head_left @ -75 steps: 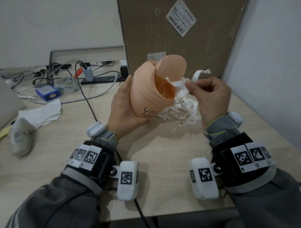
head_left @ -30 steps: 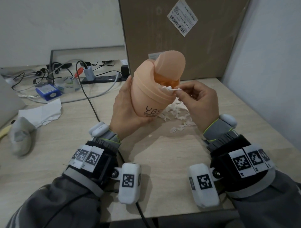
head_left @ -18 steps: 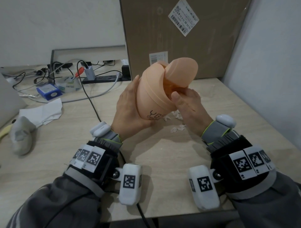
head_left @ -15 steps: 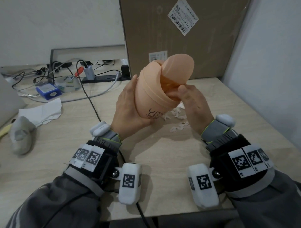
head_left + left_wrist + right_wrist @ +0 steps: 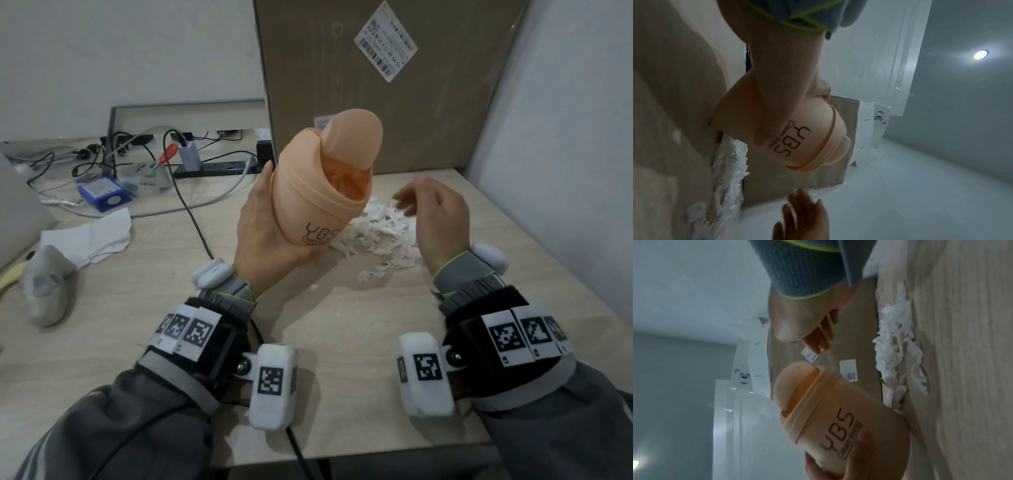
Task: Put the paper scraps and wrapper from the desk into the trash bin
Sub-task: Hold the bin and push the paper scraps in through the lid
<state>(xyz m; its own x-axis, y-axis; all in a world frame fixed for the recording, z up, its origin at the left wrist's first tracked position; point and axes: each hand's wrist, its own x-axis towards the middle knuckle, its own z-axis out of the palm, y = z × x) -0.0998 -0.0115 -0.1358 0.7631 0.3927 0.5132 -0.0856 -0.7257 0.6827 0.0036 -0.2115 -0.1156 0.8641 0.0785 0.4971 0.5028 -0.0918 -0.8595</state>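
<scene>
Left hand (image 5: 265, 233) grips small peach plastic trash bin (image 5: 322, 192), tilted, lifted off light wooden desk (image 5: 325, 325), flap lid open. Right hand (image 5: 436, 212) empty, fingers loosely spread, hovering over pile of white shredded paper scraps (image 5: 380, 233) beside bin.

Office desk (image 5: 164, 308): power strip (image 5: 212, 168), tangled cables (image 5: 102, 150), cardboard box (image 5: 376, 85).

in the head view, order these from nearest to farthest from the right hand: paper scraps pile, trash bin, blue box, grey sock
From the right hand:
1. paper scraps pile, on the desk just under and left of it.
2. trash bin, held up in the left hand.
3. blue box, far left by the cables.
4. grey sock, at the left edge.
</scene>
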